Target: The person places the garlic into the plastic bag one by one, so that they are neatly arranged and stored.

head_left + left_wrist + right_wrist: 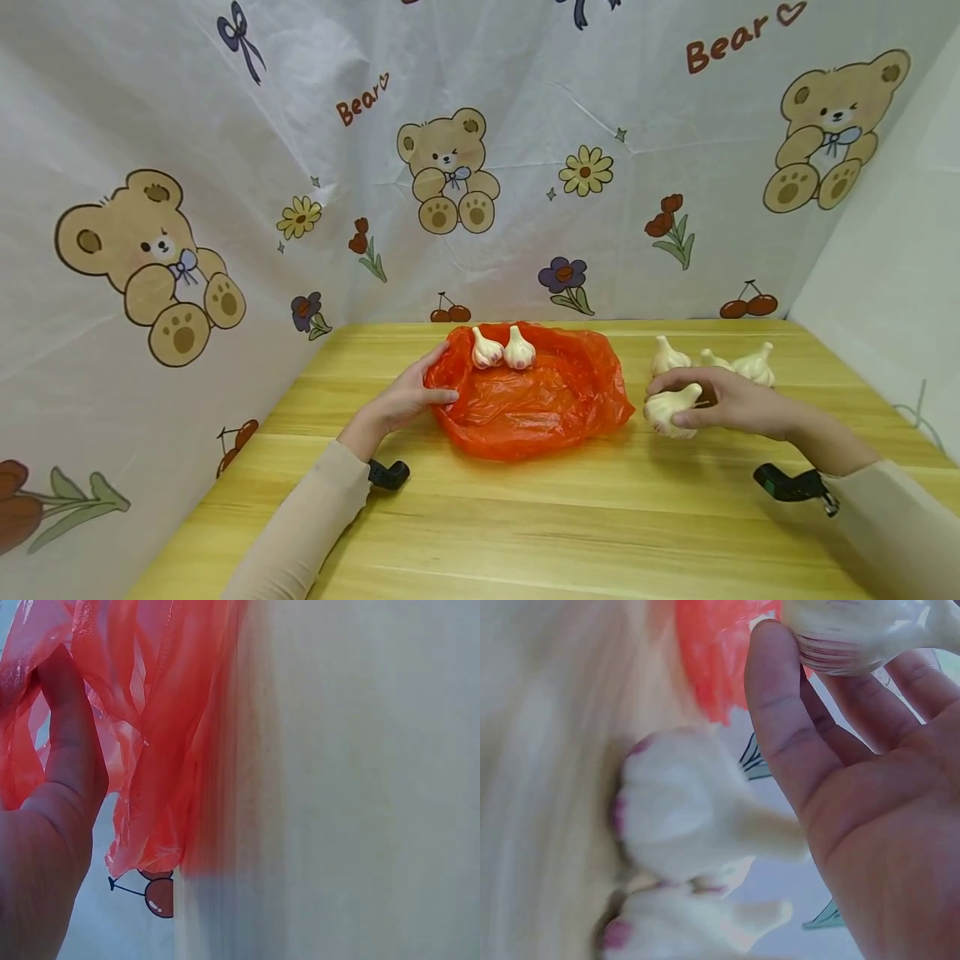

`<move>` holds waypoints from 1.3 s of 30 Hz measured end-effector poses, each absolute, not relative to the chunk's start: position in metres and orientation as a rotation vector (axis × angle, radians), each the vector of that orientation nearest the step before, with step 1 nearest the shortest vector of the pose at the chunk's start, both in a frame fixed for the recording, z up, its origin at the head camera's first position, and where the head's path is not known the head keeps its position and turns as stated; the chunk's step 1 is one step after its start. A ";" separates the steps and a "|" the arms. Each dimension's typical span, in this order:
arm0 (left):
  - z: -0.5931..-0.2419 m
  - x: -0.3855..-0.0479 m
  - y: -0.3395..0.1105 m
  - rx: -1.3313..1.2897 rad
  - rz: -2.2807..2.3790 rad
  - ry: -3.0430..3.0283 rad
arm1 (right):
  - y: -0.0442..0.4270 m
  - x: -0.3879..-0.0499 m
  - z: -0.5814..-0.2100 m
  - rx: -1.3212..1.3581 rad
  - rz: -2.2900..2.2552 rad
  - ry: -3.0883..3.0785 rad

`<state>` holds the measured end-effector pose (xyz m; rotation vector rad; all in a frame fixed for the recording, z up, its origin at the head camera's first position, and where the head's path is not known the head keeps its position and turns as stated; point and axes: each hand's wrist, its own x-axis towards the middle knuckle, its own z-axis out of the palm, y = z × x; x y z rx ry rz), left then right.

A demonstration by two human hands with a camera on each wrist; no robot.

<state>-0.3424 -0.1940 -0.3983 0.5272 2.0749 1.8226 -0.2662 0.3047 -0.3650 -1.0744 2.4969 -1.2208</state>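
Observation:
A red plastic bag [525, 408] lies spread wide on the table, its mouth facing up. Two garlic bulbs [519, 348] rest inside it near the back left. My left hand [405, 396] grips the bag's left rim, thumb inside; the left wrist view shows the thumb against the crumpled red film [169, 727]. To the right of the bag, my right hand [716, 400] holds a garlic bulb [670, 411] above the table between thumb and fingers. The right wrist view shows that held bulb [855, 634] at the top.
Behind my right hand stand several more garlic bulbs [753, 365], partly hidden by it. In the right wrist view, loose bulbs [682, 806] sit close below the hand. A white cloth printed with bears [450, 50] hangs behind the wooden table [525, 533].

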 end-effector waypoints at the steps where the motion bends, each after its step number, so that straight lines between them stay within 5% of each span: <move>1: -0.398 -0.342 -0.194 0.526 1.822 2.073 | 0.302 -0.269 -0.363 -1.079 -1.212 2.487; 21: -0.398 -0.344 -0.196 0.513 1.839 2.056 | 0.240 -0.311 -0.320 -0.859 -1.134 2.563; 39: -0.397 -0.343 -0.196 0.491 1.854 2.021 | 0.202 -0.355 -0.320 -0.680 -1.225 2.507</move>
